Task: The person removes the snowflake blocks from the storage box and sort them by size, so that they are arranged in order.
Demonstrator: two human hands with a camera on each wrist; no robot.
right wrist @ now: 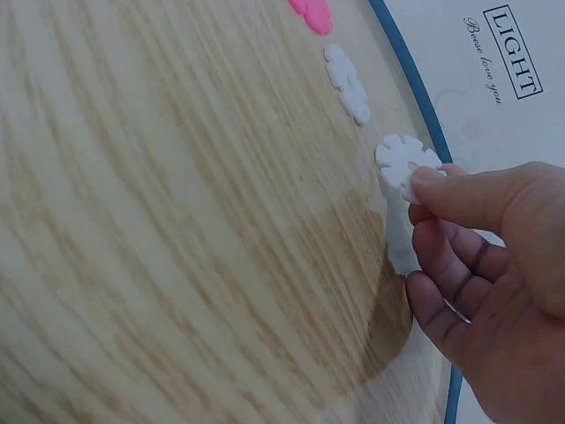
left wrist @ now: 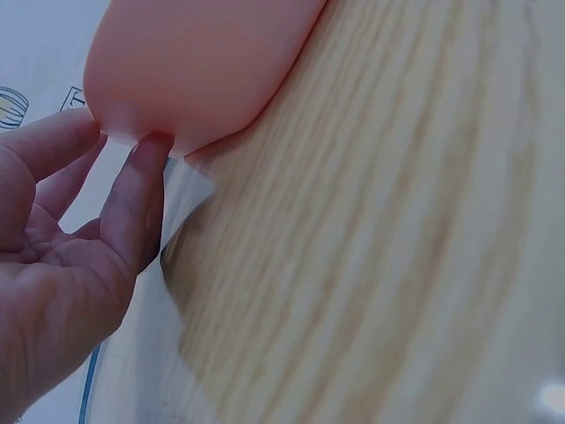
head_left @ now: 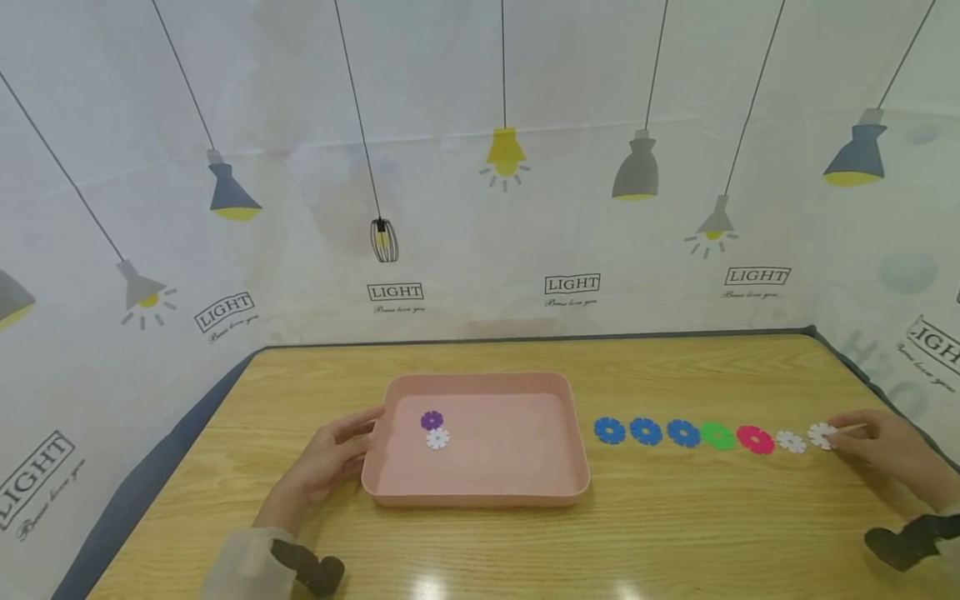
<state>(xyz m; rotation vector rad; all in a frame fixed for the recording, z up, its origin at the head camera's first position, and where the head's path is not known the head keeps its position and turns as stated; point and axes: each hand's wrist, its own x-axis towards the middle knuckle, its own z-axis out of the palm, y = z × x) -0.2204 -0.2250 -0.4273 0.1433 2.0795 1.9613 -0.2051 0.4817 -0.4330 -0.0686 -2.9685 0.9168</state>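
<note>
Between thumb and fingers, my right hand pinches a white notched plastic disc by its edge. That disc is at the right end of a row. Leftward along the row lie another white disc, a pink disc, a green disc and blue discs. My left hand rests its fingertips against the left side of a pink tray, thumb and index finger apart. A purple disc and a white disc lie inside the tray, close together.
The tray and row lie on a wooden table, the row to the tray's right. Behind the table and at both sides hangs white fabric printed with lamps and lettering. A dark edge runs along the table's back.
</note>
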